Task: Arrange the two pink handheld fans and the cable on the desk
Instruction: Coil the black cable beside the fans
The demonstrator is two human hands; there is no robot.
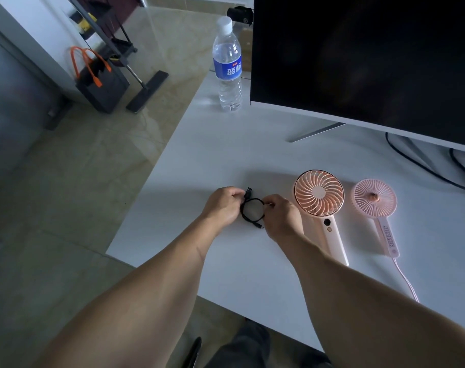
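A short black cable (250, 211) lies coiled in a small loop on the white desk (199, 160). My left hand (224, 205) pinches its left side near the plug end. On the loop's right side, my right hand (281, 218) pinches the cable. Right of my hands lie two pink handheld fans, heads away from me. The larger fan (320, 197) has a thick handle with a dark button. The smaller fan (375, 199) lies further right, with lettering on its thin handle and a pink cord trailing toward the desk's front edge.
A water bottle (228, 65) stands at the desk's back left. A big dark monitor (364, 59) fills the back right, its stand foot (315, 132) and black cables (422, 166) behind the fans. The desk's left edge drops to a tiled floor with a mop and a bucket.
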